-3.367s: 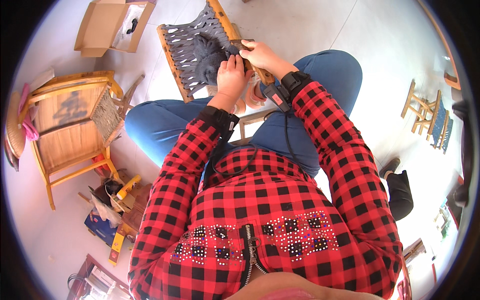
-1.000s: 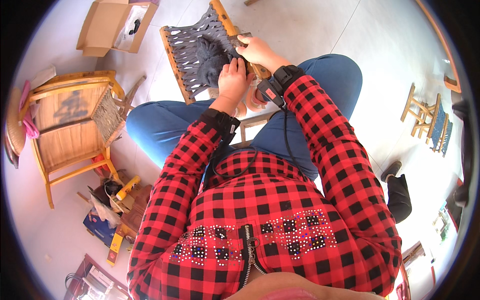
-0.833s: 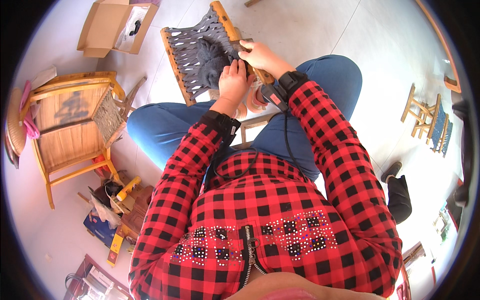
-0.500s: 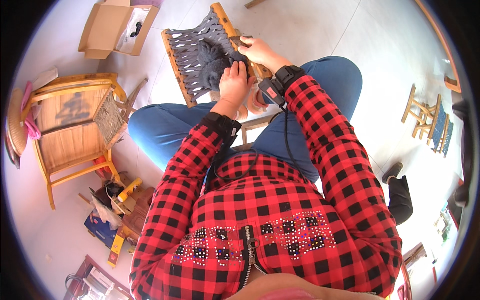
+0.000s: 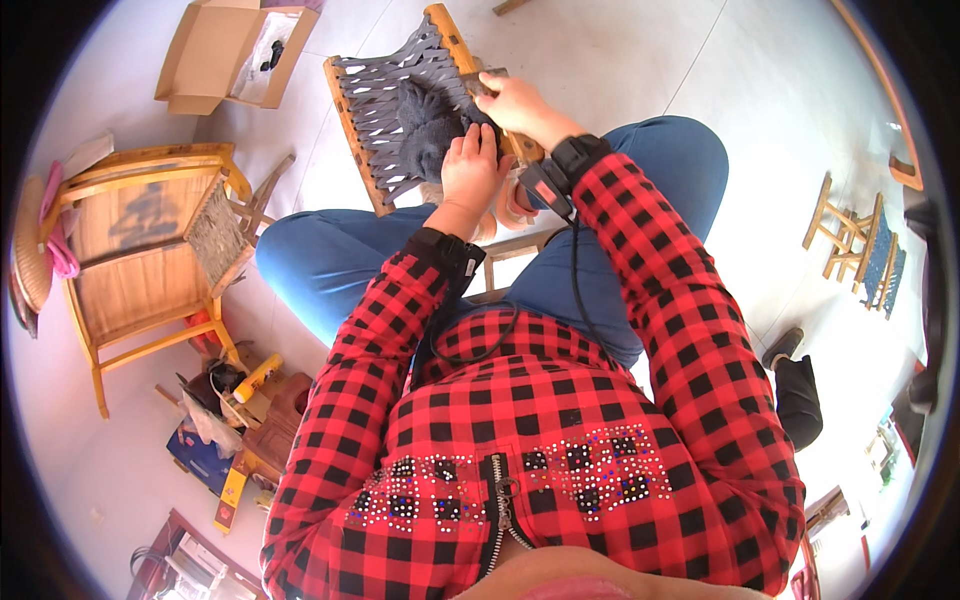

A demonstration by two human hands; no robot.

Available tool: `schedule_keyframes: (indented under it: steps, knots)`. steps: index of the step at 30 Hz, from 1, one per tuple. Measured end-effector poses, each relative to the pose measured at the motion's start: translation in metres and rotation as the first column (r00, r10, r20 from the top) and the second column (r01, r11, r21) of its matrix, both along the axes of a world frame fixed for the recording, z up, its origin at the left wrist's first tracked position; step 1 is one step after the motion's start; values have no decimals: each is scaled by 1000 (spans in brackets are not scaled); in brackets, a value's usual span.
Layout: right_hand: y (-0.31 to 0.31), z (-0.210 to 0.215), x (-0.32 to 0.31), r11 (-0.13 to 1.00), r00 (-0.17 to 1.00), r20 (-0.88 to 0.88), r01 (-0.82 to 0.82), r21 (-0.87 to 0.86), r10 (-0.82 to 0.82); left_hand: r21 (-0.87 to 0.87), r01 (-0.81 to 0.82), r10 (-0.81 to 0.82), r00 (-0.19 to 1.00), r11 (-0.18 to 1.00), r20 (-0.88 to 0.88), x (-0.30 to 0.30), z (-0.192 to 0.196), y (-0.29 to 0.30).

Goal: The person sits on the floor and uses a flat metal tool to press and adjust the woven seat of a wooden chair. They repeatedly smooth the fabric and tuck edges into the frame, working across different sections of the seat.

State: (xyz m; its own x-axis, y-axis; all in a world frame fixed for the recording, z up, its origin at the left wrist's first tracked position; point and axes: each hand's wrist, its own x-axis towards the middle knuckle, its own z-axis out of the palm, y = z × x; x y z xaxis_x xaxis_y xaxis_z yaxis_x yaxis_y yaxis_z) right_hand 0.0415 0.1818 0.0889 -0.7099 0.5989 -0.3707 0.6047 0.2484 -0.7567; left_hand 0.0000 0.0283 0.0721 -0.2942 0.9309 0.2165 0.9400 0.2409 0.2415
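Note:
A small folding stool with a seat of woven grey straps (image 5: 378, 100) and wooden side bars (image 5: 447, 35) is in front of my knees. A bunched dark grey cloth (image 5: 425, 130) lies on the seat. My left hand (image 5: 472, 172) is closed on the cloth's near right side, close to the right bar, its fingertips partly sunk in the dark fabric. Along the right bar, my right hand (image 5: 522, 108) is closed round the wood, with a dark piece under its fingers that I cannot make out.
An open cardboard box (image 5: 215, 55) lies at the far left. A wooden chair (image 5: 140, 235) rests on its side at left, above a cluttered pile with a yellow tube (image 5: 258, 378). Another strap-seat stool (image 5: 865, 245) is at right, near a person's dark-clothed leg (image 5: 798, 400).
Both hands keep nearly the same places. My left fingers have shifted very slightly on the cloth, and my right wrist has moved a little.

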Motion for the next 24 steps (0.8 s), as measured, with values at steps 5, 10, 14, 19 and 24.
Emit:
schedule_keyframes:
  steps: [5,10,14,19,24]
  knots:
    - [-4,3,5,994,997,43,-64,90,60,28,-8,7,1000,1000,12,2,-1,-1]
    - [2,10,-12,976,993,87,-92,196,76,31,5,-5,1000,1000,-15,2,1,0]
    - [-12,15,10,979,988,87,-138,152,125,39,-11,11,1000,999,-1,3,0,-1]
    - [-19,15,21,973,986,81,-156,171,144,39,-10,10,1000,999,-8,2,-2,0]
    - [-8,13,4,972,990,105,-115,205,95,21,-14,14,1000,1000,0,2,0,1]
